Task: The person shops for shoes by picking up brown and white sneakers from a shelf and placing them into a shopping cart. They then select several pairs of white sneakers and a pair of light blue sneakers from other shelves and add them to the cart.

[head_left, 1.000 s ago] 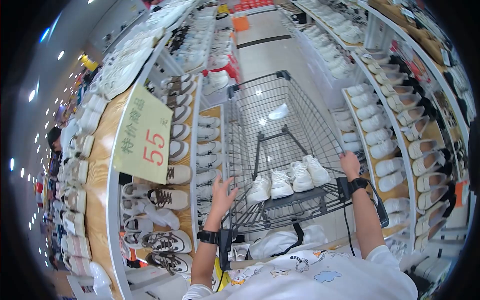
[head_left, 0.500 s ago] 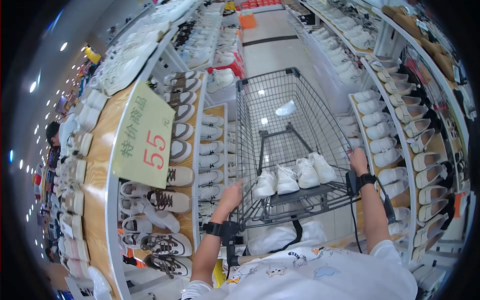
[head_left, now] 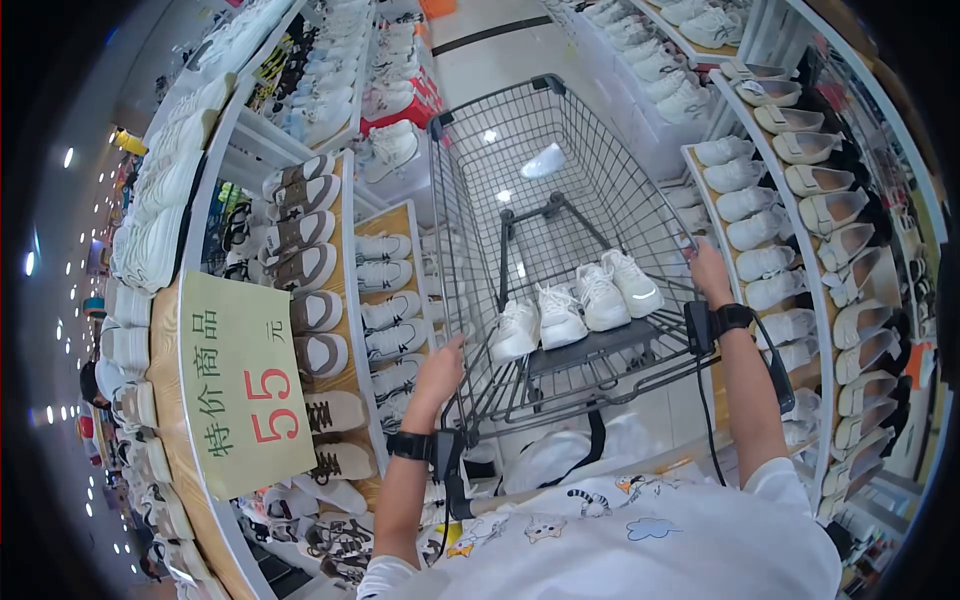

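Observation:
A dark wire shopping cart (head_left: 556, 84) stands in front of me. My left hand (head_left: 440, 374) is closed at the cart's left side near my end, with part of its grip hidden. Across from it, my right hand (head_left: 708, 274) is closed on the right side rim. Several white sneakers (head_left: 599, 298) sit side by side on the dark seat panel (head_left: 600, 345) at the near end of the cart, touched by neither hand. Black bands with cabled devices are strapped round both my wrists.
Left of the cart, a wooden shelf holds rows of shoes (head_left: 388, 285) and a yellow price sign (head_left: 248, 385) reading 55. More shelves of white shoes (head_left: 760, 210) line the right side. Red boxes (head_left: 415, 105) stand further up the tiled aisle (head_left: 485, 65).
The cart and both hands have advanced along the aisle. The price sign and left shelves now appear lower and further left. The sneakers stay in place in the cart.

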### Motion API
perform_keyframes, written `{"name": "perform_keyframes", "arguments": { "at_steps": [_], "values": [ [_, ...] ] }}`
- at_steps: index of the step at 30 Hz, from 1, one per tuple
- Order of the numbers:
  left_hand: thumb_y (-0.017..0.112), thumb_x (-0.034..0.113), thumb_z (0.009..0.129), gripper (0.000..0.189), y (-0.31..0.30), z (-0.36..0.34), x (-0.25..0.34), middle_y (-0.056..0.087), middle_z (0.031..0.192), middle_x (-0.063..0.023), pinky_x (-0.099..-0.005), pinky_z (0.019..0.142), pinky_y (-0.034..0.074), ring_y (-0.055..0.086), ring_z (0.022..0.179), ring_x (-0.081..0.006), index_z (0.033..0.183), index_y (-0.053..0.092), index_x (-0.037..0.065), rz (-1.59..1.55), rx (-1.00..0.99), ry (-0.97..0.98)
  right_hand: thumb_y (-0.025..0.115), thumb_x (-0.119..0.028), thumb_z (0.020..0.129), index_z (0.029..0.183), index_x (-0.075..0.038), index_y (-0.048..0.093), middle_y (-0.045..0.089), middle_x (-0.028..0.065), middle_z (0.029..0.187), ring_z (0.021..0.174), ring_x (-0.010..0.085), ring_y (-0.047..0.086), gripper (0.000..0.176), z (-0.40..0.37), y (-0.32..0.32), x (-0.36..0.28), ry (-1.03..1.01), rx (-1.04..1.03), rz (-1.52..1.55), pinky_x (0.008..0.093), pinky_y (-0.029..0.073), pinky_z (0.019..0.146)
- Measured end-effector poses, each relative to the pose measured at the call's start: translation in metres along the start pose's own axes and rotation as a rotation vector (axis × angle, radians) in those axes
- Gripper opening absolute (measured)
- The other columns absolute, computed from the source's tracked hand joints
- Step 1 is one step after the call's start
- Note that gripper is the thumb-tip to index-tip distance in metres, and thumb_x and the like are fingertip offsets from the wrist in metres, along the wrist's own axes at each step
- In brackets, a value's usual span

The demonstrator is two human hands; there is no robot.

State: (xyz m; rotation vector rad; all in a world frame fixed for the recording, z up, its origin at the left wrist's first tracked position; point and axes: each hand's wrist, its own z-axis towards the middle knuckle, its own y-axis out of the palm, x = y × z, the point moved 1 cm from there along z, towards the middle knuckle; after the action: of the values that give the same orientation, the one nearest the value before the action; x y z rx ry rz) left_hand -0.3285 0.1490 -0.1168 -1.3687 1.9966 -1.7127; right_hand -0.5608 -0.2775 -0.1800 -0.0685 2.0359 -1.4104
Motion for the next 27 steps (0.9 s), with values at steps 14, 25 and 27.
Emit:
{"name": "perform_keyframes", "arguments": {
  "at_steps": [14,25,27],
  "values": [
    [0.047,0.005,0.074,0.024,-0.042,0.119,0.026,0.060,0.080,-0.0211,-0.0438,0.067,0.047,0.059,0.076,-0.0359,0.094,0.059,0.004,0.368,-0.005,-0.054,0.044,-0.014,0.081,0.093,-0.003,0.056,0.062,0.0190,0.074,0.055,0.0293,0.060,0.021,0.128,0.008,-0.031,-0.064,0.164,-0.151,0.0400,0.046,0.054],
    [0.055,0.020,0.077,0.030,-0.039,0.187,0.016,0.064,0.089,-0.0097,-0.0284,0.073,0.045,0.058,0.081,-0.0182,0.101,0.061,0.003,-0.779,0.074,-0.376,0.047,-0.024,0.083,0.099,-0.005,0.056,0.059,0.0210,0.097,0.091,0.0383,0.056,0.027,0.185,-0.010,-0.073,0.085,0.026,-0.124,0.0450,0.045,0.076],
    [0.055,0.021,0.077,0.030,-0.025,0.201,0.012,0.064,0.090,-0.0101,-0.0291,0.075,0.045,0.059,0.082,-0.0194,0.101,0.061,0.004,-0.800,0.136,-0.363,0.047,-0.024,0.083,0.099,-0.005,0.056,0.059,0.0213,0.097,0.092,0.0380,0.056,0.027,0.190,-0.014,-0.079,0.036,0.071,-0.180,0.0449,0.045,0.077]
  ]
}}
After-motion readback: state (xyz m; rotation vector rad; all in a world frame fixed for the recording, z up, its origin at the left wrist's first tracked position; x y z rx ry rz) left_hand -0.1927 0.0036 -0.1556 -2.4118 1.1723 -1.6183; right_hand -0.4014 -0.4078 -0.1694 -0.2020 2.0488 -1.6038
